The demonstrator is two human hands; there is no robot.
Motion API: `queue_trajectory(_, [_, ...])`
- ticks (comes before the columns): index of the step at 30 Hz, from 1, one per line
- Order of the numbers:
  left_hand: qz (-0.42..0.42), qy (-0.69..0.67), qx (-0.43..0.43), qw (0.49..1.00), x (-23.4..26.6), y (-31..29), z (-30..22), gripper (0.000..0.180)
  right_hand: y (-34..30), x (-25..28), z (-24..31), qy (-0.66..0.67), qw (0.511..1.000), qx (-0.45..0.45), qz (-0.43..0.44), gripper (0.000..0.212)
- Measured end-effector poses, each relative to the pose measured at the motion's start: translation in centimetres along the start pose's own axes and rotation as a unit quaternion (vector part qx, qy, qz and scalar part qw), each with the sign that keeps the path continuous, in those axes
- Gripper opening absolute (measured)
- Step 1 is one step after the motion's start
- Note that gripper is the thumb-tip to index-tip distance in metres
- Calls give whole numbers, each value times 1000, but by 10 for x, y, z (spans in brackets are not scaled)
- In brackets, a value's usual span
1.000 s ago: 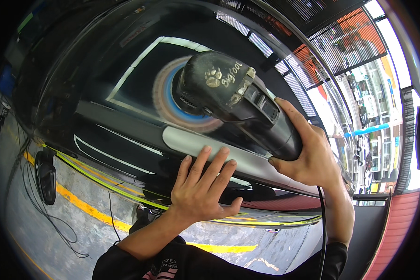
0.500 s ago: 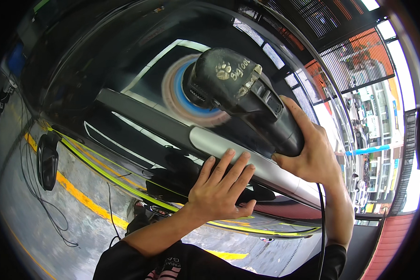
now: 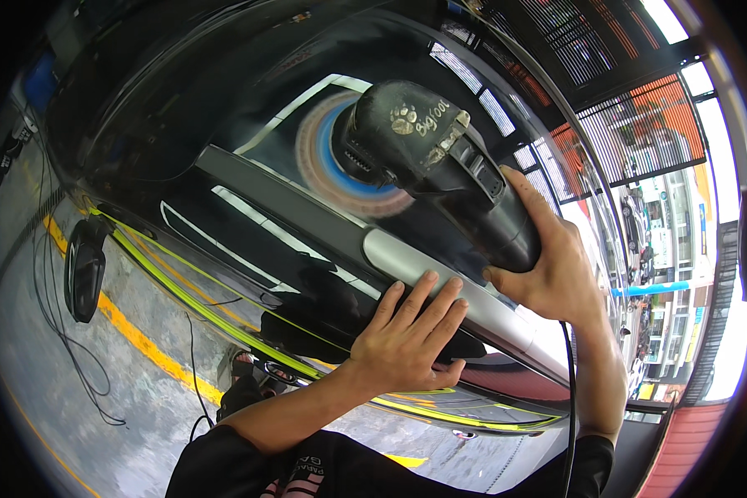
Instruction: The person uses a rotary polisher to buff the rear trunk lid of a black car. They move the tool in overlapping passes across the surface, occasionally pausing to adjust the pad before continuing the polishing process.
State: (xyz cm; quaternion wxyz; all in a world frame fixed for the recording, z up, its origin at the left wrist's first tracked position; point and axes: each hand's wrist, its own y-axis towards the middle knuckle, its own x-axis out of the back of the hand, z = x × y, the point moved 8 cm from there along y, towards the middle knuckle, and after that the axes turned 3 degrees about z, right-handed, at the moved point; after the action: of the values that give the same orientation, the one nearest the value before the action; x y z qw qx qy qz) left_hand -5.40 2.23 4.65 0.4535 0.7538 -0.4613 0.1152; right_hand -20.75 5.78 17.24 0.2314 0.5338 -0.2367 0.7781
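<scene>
My right hand (image 3: 548, 266) is wrapped round the rear grip of a black car polisher (image 3: 423, 149). Its round blue and tan pad (image 3: 314, 158) lies on the glossy black car roof (image 3: 224, 100), the pad's edge blurred as if spinning. A dark cable (image 3: 569, 390) hangs from the grip past my right forearm. My left hand (image 3: 411, 336) rests with fingers spread on the car's side edge, fingertips on the silver roof rail (image 3: 448, 278). It holds nothing. The pad's underside is hidden.
Neon-yellow tape or trim (image 3: 224, 328) runs along the car's side below. A side mirror (image 3: 85, 270) sticks out at left. Loose cables (image 3: 66, 340) lie on the grey floor (image 3: 149, 398) with a yellow line (image 3: 141, 332). A slatted gate (image 3: 639, 124) stands at right.
The view has shifted, so the car and roof rail appear farther right. Against the rail, the polisher has moved slightly left. My left hand stays spread near the rail, and my right keeps its grip.
</scene>
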Motion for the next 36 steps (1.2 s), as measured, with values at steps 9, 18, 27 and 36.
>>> queue_trajectory(9, [-2,-15,-6,1000,4,-1,1,62,-2,7,16,-3,1000,10,-11,98])
queue_trajectory(18, [-8,-23,-11,1000,1,-2,0,62,1,9,11,1,1000,-7,-10,101])
queue_trajectory(27, [-4,-24,-10,1000,1,-1,1,61,4,7,11,3,1000,-21,4,102])
queue_trajectory(36, [-7,-36,-7,999,0,-2,1,61,17,1,23,-5,1000,-18,14,101])
